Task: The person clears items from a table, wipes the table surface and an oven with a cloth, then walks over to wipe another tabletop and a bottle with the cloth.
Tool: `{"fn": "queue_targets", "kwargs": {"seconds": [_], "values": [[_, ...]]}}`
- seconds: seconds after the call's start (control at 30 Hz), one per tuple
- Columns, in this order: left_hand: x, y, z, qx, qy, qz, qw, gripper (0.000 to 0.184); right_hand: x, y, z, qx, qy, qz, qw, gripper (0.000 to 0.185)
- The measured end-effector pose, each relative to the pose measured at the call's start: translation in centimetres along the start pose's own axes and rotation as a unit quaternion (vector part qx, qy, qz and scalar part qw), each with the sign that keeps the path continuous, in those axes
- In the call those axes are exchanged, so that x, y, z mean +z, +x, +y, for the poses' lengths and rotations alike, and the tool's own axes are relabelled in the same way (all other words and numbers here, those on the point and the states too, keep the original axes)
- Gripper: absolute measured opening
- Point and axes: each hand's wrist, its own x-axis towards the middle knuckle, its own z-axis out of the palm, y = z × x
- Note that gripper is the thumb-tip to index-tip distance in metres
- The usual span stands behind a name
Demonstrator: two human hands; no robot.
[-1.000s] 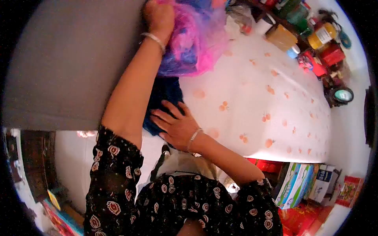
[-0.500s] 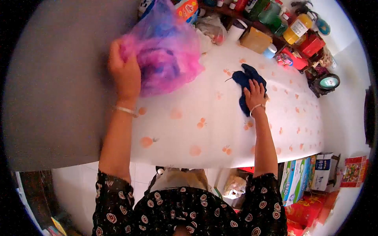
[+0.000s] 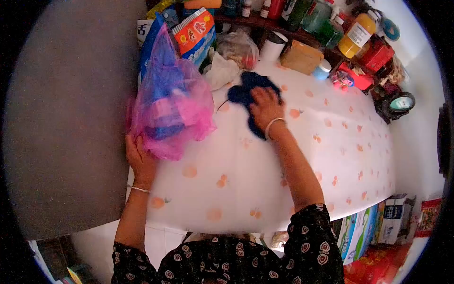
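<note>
My left hand is at the lower left edge of a translucent pink plastic bag, its fingers closed against the film and partly hidden by it. Blue and white contents show through the plastic. On the table, a dark blue cloth lies bunched under my right hand, which presses on it with its fingers bent over it. A thin dark string trails from the cloth's left side. The table cover is pale with orange fruit prints.
Along the back stand a blue-and-orange packet, a clear bag, a white cup, a cardboard box and a yellow bottle. A small round mirror is at the right. A grey surface borders the left side.
My left hand has brought the pink bag down and left, uncovering the packet behind it. My right hand has slid the blue cloth to the left and slightly away from me.
</note>
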Motion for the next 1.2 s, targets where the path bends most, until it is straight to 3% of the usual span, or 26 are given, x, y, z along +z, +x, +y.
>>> {"fn": "queue_targets", "kwargs": {"seconds": [0.07, 0.17, 0.23, 0.37, 0.53, 0.77, 0.87, 0.9, 0.97, 1.07, 1.2], "values": [[0.4, 0.2, 0.2, -0.078, -0.089, -0.011, 0.993, 0.032, 0.2, 1.9, 5.0, 0.107, -0.047, -0.011, 0.993, 0.050], [0.3, 0.5, 1.3, -0.044, 0.046, -0.035, 0.997, 0.034, -1.0, 5.6, 8.1, 0.206, -0.049, -0.057, 0.976, 0.056], [0.5, 0.5, 0.7, -0.040, 0.055, -0.045, 0.997, 0.036, 0.3, 8.6, 6.9, 0.215, -0.055, -0.065, 0.973, 0.058], [0.8, 1.0, 2.4, -0.078, 0.044, -0.065, 0.994, 0.037, 2.0, 11.3, 0.7, 0.077, -0.045, -0.064, 0.994, 0.062], [0.8, 0.8, 1.2, -0.074, 0.032, -0.061, 0.995, 0.038, 1.4, 8.7, 0.6, -0.108, -0.009, -0.033, 0.994, 0.054], [0.5, 0.6, 0.2, -0.058, 0.045, -0.064, 0.995, 0.038, 1.9, 12.6, 1.9, -0.002, -0.013, -0.007, 1.000, 0.050], [0.5, 0.7, 0.1, -0.054, 0.045, -0.065, 0.995, 0.038, 1.3, 10.8, 3.9, -0.016, 0.011, -0.015, 1.000, 0.049], [0.4, 0.6, 0.0, -0.054, 0.048, -0.065, 0.995, 0.038, 2.3, 9.9, 6.1, -0.008, 0.005, 0.027, 1.000, 0.049], [0.3, 0.5, -0.1, -0.055, 0.049, -0.064, 0.995, 0.038, -0.3, 7.6, 8.9, 0.084, -0.030, -0.033, 0.996, 0.051], [0.3, 0.6, -0.3, -0.056, 0.052, -0.066, 0.995, 0.038, -0.4, 4.8, 13.4, 0.115, -0.043, 0.010, 0.992, 0.051], [0.2, 0.4, -0.4, -0.055, 0.056, -0.067, 0.995, 0.038, 0.6, 4.8, 13.6, 0.160, -0.070, 0.051, 0.983, 0.049]]}}
